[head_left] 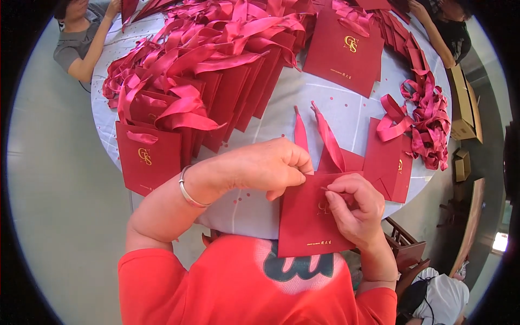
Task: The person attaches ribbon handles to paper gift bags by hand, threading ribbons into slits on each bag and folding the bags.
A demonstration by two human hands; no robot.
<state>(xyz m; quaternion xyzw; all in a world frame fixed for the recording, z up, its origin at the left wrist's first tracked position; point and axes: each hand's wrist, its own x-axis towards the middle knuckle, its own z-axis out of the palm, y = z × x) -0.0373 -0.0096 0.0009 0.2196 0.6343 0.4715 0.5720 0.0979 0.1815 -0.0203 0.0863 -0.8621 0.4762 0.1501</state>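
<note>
A dark red paper gift bag (309, 227) with gold print stands upright close to my chest, at the table's near edge. My left hand (271, 165), wearing a silver bangle, is closed in a pinch at the bag's top edge. On the bag's front, below that edge, my right hand (357, 208) pinches thumb and finger together at a small thin tip too fine to make out. A pink ribbon (329, 140) rises behind the bag with pointed ends upward. Just right lie more red bags (379, 162), close to my right hand.
Many red bags with pink ribbon handles (216, 81) crowd the white-covered round table (311, 97). A loose ribbon heap (430, 124) lies at the right edge. Two other people (81, 46) work across the table. Cardboard boxes (463, 108) and a wooden chair (403, 244) stand right.
</note>
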